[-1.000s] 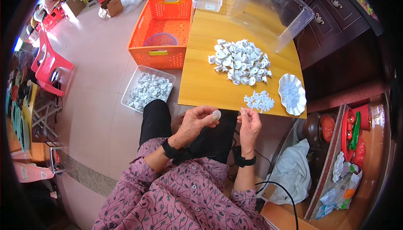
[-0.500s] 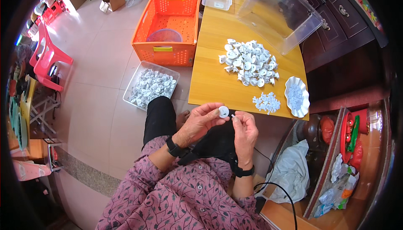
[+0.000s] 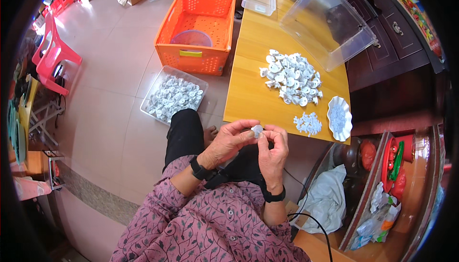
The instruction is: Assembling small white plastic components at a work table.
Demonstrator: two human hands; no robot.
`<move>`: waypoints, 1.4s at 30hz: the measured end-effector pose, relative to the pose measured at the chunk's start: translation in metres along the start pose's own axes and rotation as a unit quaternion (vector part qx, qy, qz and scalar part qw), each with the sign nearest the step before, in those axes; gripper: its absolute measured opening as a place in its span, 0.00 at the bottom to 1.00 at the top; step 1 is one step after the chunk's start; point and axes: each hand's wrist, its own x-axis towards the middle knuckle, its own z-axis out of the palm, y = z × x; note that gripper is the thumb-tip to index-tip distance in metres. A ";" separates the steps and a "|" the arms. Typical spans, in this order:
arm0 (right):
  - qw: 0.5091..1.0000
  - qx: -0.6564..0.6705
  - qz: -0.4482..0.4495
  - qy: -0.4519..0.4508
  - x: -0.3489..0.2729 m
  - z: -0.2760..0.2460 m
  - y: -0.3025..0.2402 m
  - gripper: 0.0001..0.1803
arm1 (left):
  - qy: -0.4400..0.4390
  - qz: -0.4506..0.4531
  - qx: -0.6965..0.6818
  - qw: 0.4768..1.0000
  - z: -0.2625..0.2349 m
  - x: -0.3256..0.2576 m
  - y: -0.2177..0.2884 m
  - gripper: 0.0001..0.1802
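Right hand (image 3: 273, 153), its hold unclear, has met the white piece (image 3: 257, 130) pinched in the left hand (image 3: 224, 142).

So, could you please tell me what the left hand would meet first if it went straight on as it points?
Most likely the right hand, which is just beyond the disc held in the left hand, though depth makes any gap unclear.

Black trousers (image 3: 184, 133) and black wristbands (image 3: 199, 169) accompany a mauve shirt (image 3: 203, 219) printed with leafy vines.
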 end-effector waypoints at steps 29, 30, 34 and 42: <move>0.987 -0.099 -0.123 0.011 0.001 -0.002 -0.012 0.09 | 0.008 0.007 0.060 0.998 0.005 -0.001 0.007 0.18; 0.987 -0.098 -0.125 0.010 0.001 -0.002 -0.012 0.09 | 0.008 0.007 0.060 0.998 0.004 -0.001 0.007 0.18; 0.986 -0.106 -0.129 0.008 0.001 -0.002 -0.013 0.10 | -0.001 0.011 0.080 0.997 0.001 0.000 0.004 0.18; 0.985 -0.122 -0.124 -0.020 0.002 -0.003 -0.010 0.09 | -0.018 0.029 0.116 0.993 -0.003 -0.001 0.007 0.17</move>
